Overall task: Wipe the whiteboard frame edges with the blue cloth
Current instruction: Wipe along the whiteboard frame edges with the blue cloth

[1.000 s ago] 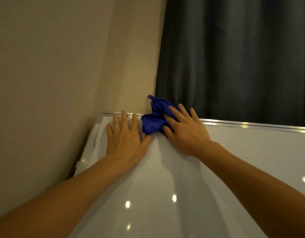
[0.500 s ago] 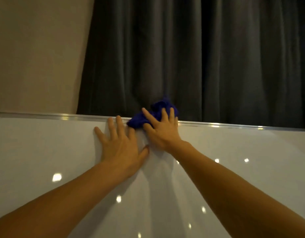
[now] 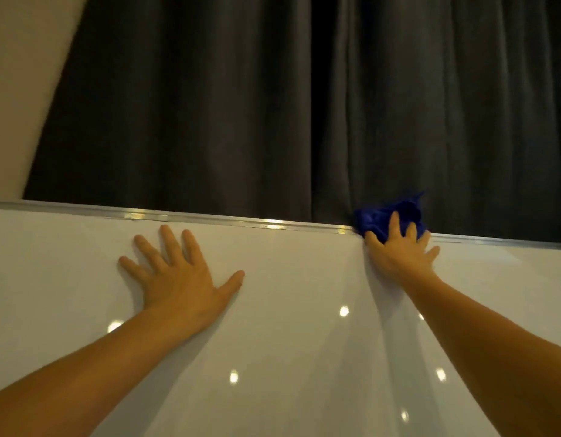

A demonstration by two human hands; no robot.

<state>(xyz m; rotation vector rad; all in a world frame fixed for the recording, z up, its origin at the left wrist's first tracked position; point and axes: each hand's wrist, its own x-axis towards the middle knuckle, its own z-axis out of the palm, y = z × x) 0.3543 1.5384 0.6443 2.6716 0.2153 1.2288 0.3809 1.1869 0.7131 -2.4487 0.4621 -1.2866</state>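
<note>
The white whiteboard (image 3: 288, 310) fills the lower half of the view, with its shiny metal top frame edge (image 3: 241, 220) running across. A bunched blue cloth (image 3: 383, 220) sits on that edge at the right. My right hand (image 3: 402, 257) presses the cloth against the frame, fingers spread over it. My left hand (image 3: 178, 279) lies flat on the board face just below the frame, fingers apart, holding nothing.
A dark grey curtain (image 3: 304, 105) hangs right behind the board's top edge. A beige wall (image 3: 20, 74) shows at the upper left. Small light reflections dot the board surface.
My right hand has slid the blue cloth to the right along the top frame edge, away from the left corner. The two hands are now far apart.
</note>
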